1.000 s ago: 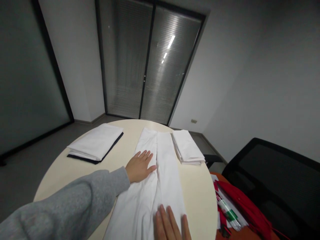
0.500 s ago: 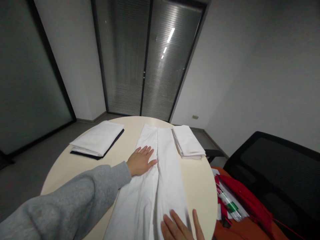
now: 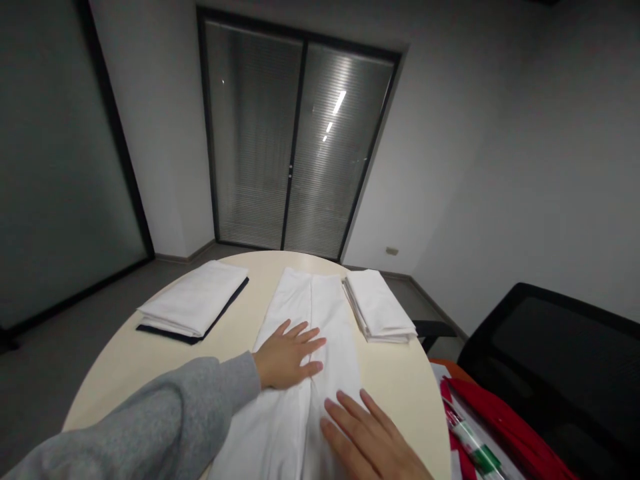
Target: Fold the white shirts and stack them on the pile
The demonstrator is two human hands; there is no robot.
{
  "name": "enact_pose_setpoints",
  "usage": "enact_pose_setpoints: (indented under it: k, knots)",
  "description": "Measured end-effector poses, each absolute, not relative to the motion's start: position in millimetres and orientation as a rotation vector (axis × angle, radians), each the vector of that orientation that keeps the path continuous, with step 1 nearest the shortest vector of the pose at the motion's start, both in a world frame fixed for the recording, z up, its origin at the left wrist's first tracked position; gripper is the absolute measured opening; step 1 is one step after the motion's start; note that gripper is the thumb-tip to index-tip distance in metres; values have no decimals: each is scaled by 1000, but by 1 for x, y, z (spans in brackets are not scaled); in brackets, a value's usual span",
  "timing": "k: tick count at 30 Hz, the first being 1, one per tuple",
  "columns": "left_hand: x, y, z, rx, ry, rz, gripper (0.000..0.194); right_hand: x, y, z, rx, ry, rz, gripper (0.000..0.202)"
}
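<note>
A long white cloth [image 3: 327, 307] runs down the middle of the round table, with a lengthwise line between its two halves. Whether it is a garment I cannot tell. My left hand [image 3: 287, 355] rests flat on it, fingers spread across the middle line. Nearer and to the right, my right hand [image 3: 373, 440] is over the cloth's right half with its fingers stretched out; whether it presses on the fabric is hard to see. The near end of the cloth runs out of the picture at the bottom.
On the round table [image 3: 120, 373], a folded white cloth [image 3: 197, 297] lies on a dark one [image 3: 193, 339] at left. Another folded white stack [image 3: 381, 307] sits at the right edge. A black chair [image 3: 555, 347] holds red fabric [image 3: 500, 417] and a clear bottle [image 3: 473, 443].
My left hand has shifted right and nearer, onto the middle line. My right hand has come further into view over the cloth. The gap along the middle looks narrower, and the view has tilted up.
</note>
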State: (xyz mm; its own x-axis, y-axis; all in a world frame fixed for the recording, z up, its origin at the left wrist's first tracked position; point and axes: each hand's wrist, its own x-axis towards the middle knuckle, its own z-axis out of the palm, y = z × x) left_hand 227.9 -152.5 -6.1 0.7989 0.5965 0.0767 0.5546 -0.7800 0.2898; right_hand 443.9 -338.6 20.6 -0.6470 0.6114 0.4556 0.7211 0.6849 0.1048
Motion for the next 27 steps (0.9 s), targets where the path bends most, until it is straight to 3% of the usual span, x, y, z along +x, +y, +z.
enact_pose_setpoints:
  k: [3, 5, 8, 15, 27]
  knots:
    - [211, -167, -6, 2734, 928, 284, 60, 438, -300, 58, -1179, -2554, -320, 63]
    - [200, -178, -4, 2733, 936, 314, 60, 428, -269, 65, -1323, -2548, -159, 61]
    - [190, -192, -2, 2728, 932, 316, 58, 410, -211, 52, -1404, -2546, 49, 52]
    - [186, -196, 5, 2682, 907, 288, 62, 396, -95, 8, -1578, -2578, 221, 58]
    - [187, -197, 16, 2636, 908, 179, 67, 419, 0, -27, -1937, -2317, 228, 67]
